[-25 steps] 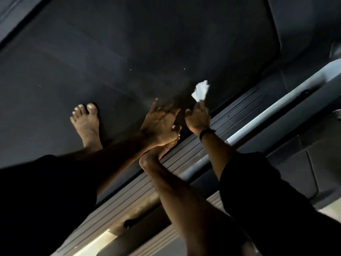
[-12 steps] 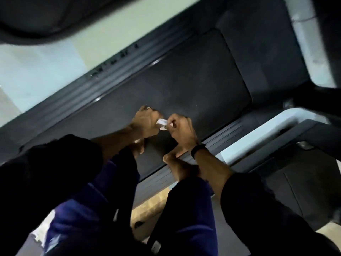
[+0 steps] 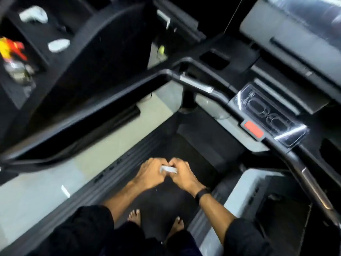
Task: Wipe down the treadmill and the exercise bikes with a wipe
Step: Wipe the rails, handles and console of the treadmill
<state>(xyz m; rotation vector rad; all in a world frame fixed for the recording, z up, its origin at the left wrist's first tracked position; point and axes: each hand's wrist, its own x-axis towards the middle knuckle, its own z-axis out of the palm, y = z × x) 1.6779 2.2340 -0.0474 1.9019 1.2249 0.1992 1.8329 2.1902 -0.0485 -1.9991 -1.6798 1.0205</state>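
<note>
Holding a small white wipe [image 3: 168, 169] between both hands, I have it bunched up in front of me, above the dark treadmill belt [image 3: 201, 145]. My left hand [image 3: 150, 174] grips the wipe's left end with curled fingers, and my right hand [image 3: 181, 174] grips its right end the same way, so the knuckles of the two hands nearly meet over the wipe. Only a short strip of the wipe shows between them. A black band [image 3: 202, 193] circles my right wrist, and dark sleeves cover both forearms nearer my body.

Below the wipe, closer to me, my two bare feet [image 3: 134, 215] stand on the belt. To the left of the belt runs a dark ribbed side rail [image 3: 110, 174], and beyond that lies pale floor [image 3: 46, 191] with a small white scrap [image 3: 65, 191] on it. To the right of the belt sits the other side rail, pale grey [image 3: 245, 183].

Ahead of the wipe, the treadmill's black handrail [image 3: 103, 104] sweeps across from the left and bends toward the console. The console's glossy control panel [image 3: 267, 111] sits up and to the right of the wipe, with a red stop tab [image 3: 253, 129] on its near edge. Far to the upper left of the wipe stand dark shelves [image 3: 27, 52] holding blurred white, red and yellow items I cannot identify.
</note>
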